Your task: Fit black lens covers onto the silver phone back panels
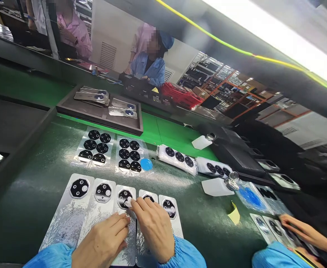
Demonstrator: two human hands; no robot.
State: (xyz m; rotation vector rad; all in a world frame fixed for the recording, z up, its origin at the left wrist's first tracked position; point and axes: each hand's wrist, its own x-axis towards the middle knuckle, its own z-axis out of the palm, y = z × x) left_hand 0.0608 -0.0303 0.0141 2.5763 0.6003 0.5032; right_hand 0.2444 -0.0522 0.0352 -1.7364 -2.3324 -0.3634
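Note:
Several silvery phone back covers lie side by side on the green bench, each with a black octagonal camera plate. My right hand (153, 225) pinches a small white wad (128, 203), maybe cloth or cotton. The wad touches the camera plate (123, 197) of the middle cover (125, 257). That hand partly covers the cover to its right. My left hand (103, 240) rests on the middle cover and the one left of it, fingers stretched out, holding nothing I can see. Further left are two more camera plates, on the second cover (100, 206) and the leftmost cover (68, 212).
Behind the covers lie clear sheets of black round stickers (96, 148) and a blue disc (146, 164). A dark tray (99, 120) holds more covers. Two white bottles (217, 187) stand to the right, near a yellow strip (234, 214). A co-worker's hand (297, 227) works at the far right.

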